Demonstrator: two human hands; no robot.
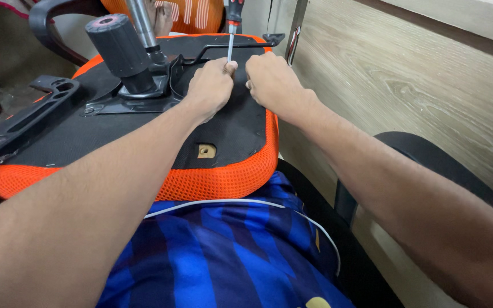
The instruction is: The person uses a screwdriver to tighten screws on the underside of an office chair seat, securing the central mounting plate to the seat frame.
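Screwdriver (232,31) stands nearly upright over the far edge of an upturned chair seat (223,134), its long axis running away from the person, the red-and-black handle at the top and the thin steel shaft pointing down into the left hand (211,85). That hand is curled into a loose fist, thumb and forefinger pinching the lower end of the shaft; the tip itself is hidden behind the knuckles. The right hand (274,80) sits just beside it, almost touching, also closed into a fist with knuckles up, pressed down on the black underside of the seat; what it grips, if anything, I cannot tell.

Both forearms reach forward from the near corners and converge toward the seat's far right part, wrists fairly straight.

The seat lies across the person's lap, underside up, with orange mesh (223,179) wrapping its near and right edges. A black metal bracket (144,97) is fixed near the middle of the far side, and a thick black cylinder (118,45) rises from it, tilted left, with a chrome rod (141,23) behind it. A black armrest (27,117) runs along the left edge. A small square hole (206,150) shows in the underside near the near edge. A pale wood panel (406,85) stands to the right.
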